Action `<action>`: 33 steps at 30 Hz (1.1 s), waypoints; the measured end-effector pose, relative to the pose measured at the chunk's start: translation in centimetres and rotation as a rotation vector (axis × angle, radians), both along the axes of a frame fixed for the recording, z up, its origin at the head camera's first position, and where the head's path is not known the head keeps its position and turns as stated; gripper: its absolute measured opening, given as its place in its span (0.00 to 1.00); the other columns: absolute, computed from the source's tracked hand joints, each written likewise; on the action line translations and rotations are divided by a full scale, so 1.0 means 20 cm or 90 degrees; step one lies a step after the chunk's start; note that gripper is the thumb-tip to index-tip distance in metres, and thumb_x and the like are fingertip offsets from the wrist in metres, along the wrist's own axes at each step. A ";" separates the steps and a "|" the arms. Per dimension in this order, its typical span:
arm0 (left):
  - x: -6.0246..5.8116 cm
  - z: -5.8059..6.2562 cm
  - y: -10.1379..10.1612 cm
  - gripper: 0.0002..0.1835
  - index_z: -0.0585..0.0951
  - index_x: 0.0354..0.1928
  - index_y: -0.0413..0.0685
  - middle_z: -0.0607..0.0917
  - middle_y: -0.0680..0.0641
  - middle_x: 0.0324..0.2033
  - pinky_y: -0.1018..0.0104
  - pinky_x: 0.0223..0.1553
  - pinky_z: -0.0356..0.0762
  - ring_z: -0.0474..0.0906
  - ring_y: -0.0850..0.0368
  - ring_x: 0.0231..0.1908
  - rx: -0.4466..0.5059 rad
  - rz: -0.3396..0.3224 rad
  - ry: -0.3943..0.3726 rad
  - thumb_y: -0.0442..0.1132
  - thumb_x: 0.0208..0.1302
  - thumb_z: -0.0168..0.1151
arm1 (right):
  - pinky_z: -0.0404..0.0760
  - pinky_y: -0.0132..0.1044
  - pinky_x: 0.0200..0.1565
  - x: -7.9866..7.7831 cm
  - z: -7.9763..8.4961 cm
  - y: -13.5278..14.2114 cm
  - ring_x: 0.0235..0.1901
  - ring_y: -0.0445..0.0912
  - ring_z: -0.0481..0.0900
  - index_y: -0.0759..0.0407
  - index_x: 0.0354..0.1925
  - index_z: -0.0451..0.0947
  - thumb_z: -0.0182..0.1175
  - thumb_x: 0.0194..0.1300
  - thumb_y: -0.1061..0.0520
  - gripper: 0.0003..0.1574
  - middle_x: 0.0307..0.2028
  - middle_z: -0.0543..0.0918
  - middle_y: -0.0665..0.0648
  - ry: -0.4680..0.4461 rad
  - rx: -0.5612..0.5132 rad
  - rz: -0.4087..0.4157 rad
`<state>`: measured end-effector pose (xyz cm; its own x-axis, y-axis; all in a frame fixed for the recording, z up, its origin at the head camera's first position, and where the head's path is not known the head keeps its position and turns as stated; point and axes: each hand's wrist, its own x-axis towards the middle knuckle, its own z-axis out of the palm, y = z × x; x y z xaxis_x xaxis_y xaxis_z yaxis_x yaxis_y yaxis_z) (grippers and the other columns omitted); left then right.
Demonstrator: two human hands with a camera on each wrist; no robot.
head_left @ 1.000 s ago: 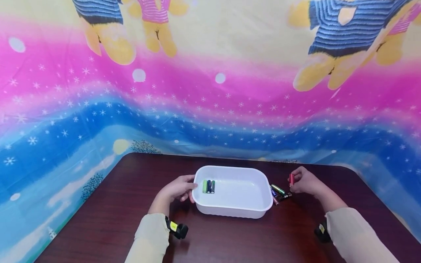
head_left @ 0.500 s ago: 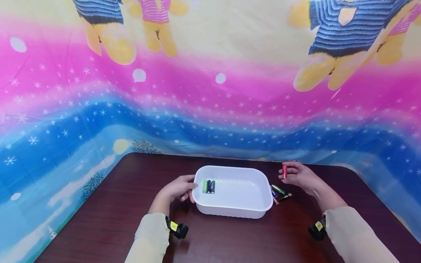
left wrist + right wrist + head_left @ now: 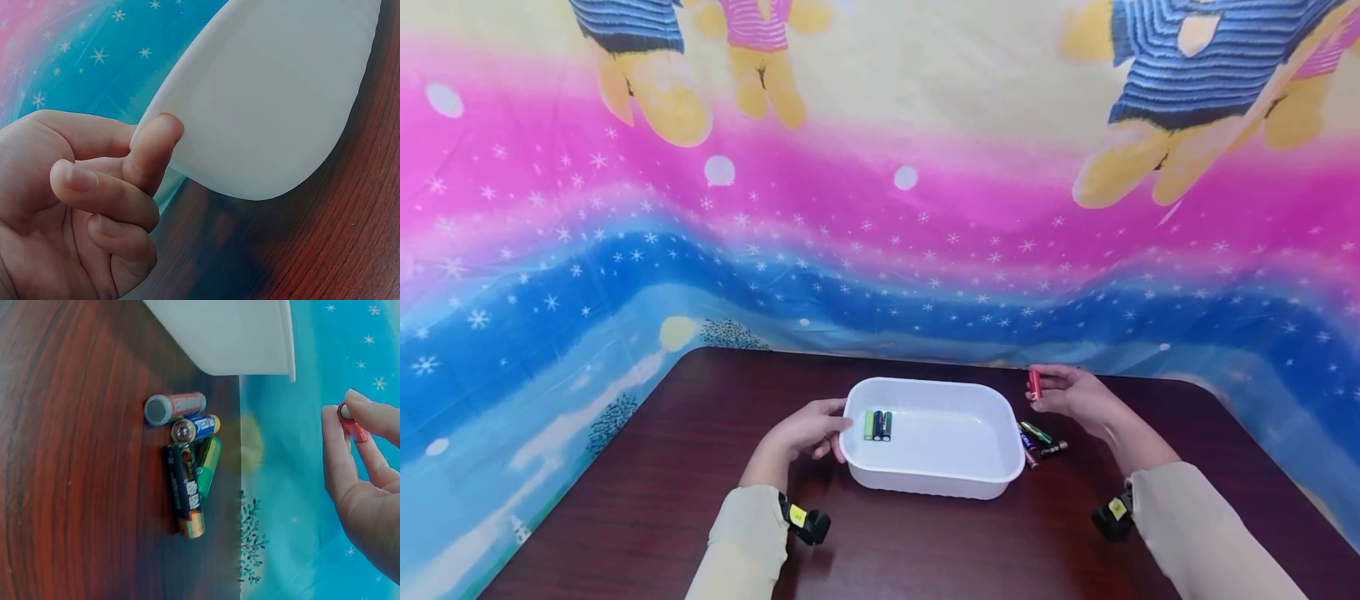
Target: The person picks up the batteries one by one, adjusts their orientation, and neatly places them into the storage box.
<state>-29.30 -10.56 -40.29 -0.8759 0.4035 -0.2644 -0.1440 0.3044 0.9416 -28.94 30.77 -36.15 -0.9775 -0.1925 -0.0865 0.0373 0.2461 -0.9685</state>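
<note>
My right hand (image 3: 1073, 397) pinches a red battery (image 3: 1035, 384) between thumb and fingers, raised above the table behind the loose batteries. In the right wrist view the same red battery (image 3: 353, 424) shows one end toward the camera. My left hand (image 3: 808, 429) grips the left rim of a white plastic basin (image 3: 932, 483), thumb over the edge. Inside the basin, three batteries (image 3: 877, 425), one light green and two dark, lie side by side at the left. In the left wrist view the thumb and fingers (image 3: 153, 147) pinch the basin's wall (image 3: 262, 112).
Right of the basin lies a small pile of loose batteries: a black and gold one (image 3: 185, 490), a green one (image 3: 209, 465), a blue one (image 3: 199, 428) and a grey-red one (image 3: 178, 407). A printed cloth (image 3: 880, 250) hangs behind the dark wooden table (image 3: 925, 550).
My right hand has lifted the red battery up from beside the pile and carried it left toward the basin. The left hand and basin stay in place.
</note>
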 end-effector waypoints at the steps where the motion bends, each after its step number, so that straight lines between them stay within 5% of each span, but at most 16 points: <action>1: 0.00 0.00 0.00 0.28 0.58 0.69 0.41 0.80 0.42 0.14 0.73 0.10 0.60 0.61 0.62 0.06 0.001 -0.001 0.000 0.35 0.68 0.49 | 0.76 0.43 0.49 0.00 0.01 -0.01 0.42 0.45 0.80 0.73 0.67 0.50 0.61 0.57 0.70 0.45 0.54 0.70 0.69 0.000 0.002 0.000; 14: 0.01 0.01 0.00 0.28 0.58 0.69 0.41 0.80 0.41 0.15 0.73 0.10 0.60 0.61 0.62 0.06 0.002 0.001 -0.002 0.35 0.68 0.49 | 0.78 0.39 0.46 -0.03 0.07 -0.11 0.43 0.46 0.79 0.68 0.66 0.55 0.64 0.53 0.69 0.45 0.57 0.65 0.75 0.005 0.021 -0.013; 25: 0.00 0.00 0.00 0.29 0.58 0.69 0.41 0.80 0.42 0.14 0.73 0.10 0.59 0.60 0.62 0.06 0.002 -0.001 -0.005 0.36 0.68 0.49 | 0.73 0.47 0.52 -0.09 0.13 -0.21 0.49 0.55 0.75 0.66 0.67 0.56 0.64 0.54 0.68 0.45 0.57 0.64 0.72 -0.009 0.055 -0.029; 33: -0.01 0.00 0.00 0.28 0.58 0.69 0.42 0.80 0.42 0.15 0.73 0.10 0.59 0.60 0.62 0.06 0.005 -0.001 -0.007 0.36 0.68 0.50 | 0.76 0.41 0.48 -0.13 0.15 -0.30 0.51 0.55 0.74 0.64 0.68 0.56 0.63 0.55 0.70 0.45 0.59 0.65 0.72 -0.029 0.046 -0.027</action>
<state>-29.42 -10.66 -40.32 -0.8725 0.4072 -0.2703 -0.1532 0.2973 0.9424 -31.63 24.86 -33.14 -0.9793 -0.1434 -0.1431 0.0924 0.3127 -0.9453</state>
